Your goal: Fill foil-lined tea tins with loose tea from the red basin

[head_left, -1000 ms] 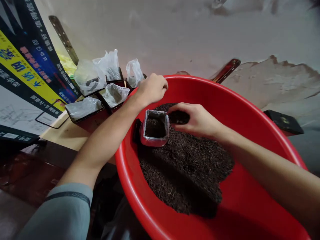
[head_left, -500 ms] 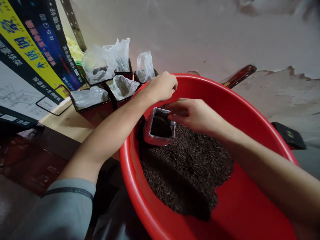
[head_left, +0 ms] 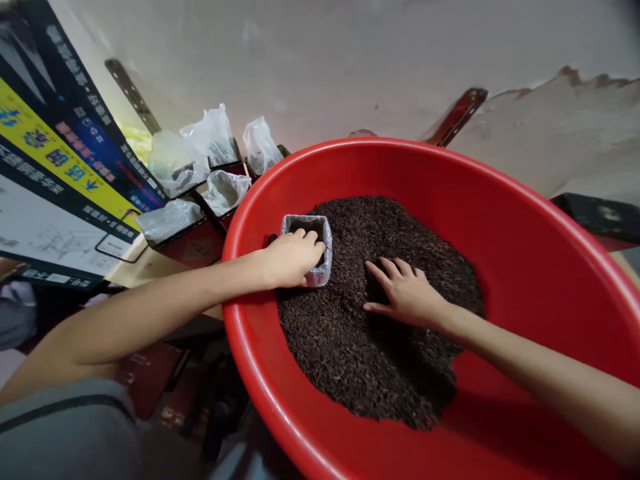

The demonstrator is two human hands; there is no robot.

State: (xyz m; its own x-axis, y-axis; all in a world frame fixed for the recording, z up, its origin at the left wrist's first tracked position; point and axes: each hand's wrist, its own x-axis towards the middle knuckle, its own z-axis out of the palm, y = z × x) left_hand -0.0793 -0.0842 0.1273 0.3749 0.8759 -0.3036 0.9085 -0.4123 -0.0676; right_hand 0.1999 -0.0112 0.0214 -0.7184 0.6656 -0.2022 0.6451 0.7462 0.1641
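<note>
A left hand (head_left: pixel 293 259) grips a lined box (head_left: pixel 309 248) upright at the left inner wall of a red basin (head_left: pixel 525 220), steadying its mouth; the right hand (head_left: pixel 405 293) lies spread, empty, on the dark tea (head_left: pixel 360 347) beside it.

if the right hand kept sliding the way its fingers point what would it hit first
The right hand lies flat on the tea leaves, fingers pointing toward the lined box that the left hand holds. Likely more leaves first, then the box.
</note>
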